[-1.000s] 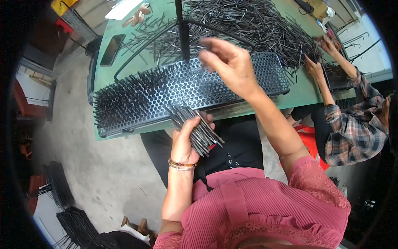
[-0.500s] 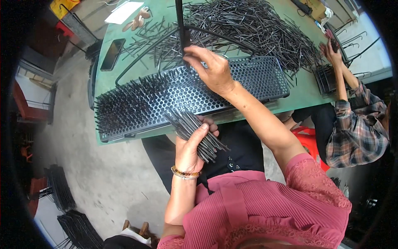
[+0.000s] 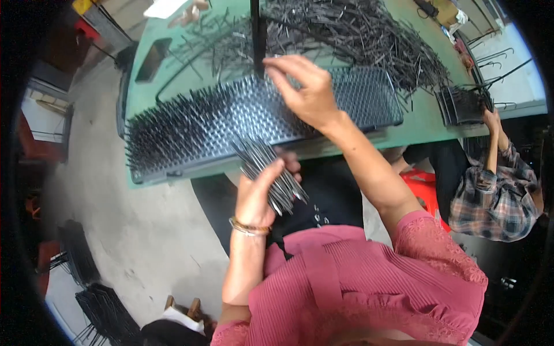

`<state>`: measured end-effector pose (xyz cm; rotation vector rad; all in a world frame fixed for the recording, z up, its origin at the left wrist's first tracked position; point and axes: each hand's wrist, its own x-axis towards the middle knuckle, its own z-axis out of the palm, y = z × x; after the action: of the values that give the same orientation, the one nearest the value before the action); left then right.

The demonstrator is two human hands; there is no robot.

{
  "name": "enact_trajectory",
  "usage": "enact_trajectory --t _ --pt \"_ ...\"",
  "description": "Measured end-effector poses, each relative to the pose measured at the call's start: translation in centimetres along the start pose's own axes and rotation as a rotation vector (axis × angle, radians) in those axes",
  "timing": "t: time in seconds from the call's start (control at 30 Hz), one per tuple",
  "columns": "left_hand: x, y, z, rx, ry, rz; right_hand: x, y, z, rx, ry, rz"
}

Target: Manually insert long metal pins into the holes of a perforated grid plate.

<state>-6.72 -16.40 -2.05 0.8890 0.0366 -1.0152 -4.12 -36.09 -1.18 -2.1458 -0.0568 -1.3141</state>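
My left hand (image 3: 255, 193) grips a loose bundle of thin dark rods (image 3: 277, 187), in front of the table's near edge. Above the black panel full of round holes (image 3: 363, 104), my right hand (image 3: 309, 95) has thumb and index finger pinched together beside an upright black post (image 3: 258, 40). Whatever lies between those fingertips is too small and blurred to make out. Many short dark rods (image 3: 173, 130) stand upright, packed close, in the left part of the panel. Toward the right its holes show bare.
A large heap of dark rods (image 3: 369, 40) covers the back of the green table (image 3: 404, 134). A phone (image 3: 153, 60) lies at the left. To the right, a co-worker in a plaid shirt (image 3: 490, 196) handles a dark rack (image 3: 461, 105); a red stool (image 3: 421, 187) stands nearby.
The view has shifted slightly. My right hand stays pinched by the post, and my left still holds the bundle. The co-worker's hands have moved down to the rack.
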Motion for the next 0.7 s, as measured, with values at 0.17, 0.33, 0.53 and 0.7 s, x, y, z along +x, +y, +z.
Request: enact_trajectory --t 0.17,0.33,0.53,0.7 --pt "0.2 1.9 0.9 -0.103 0.039 0.177 -5.0 -4.2 -6.1 0.139 -0.328 0.042" --pt "1.2 0.9 0.4 -0.190 -0.010 0.117 -7.9 -5.2 -6.7 0.206 -0.366 -0.177" --pt "0.7 0.7 0.4 -0.023 -0.042 0.044 -7.0 -5.4 -8.1 0.056 -0.397 -0.446" --pt "0.2 0.1 0.4 -0.122 -0.067 -0.013 -4.4 -5.9 -8.7 0.224 -0.371 -0.145"
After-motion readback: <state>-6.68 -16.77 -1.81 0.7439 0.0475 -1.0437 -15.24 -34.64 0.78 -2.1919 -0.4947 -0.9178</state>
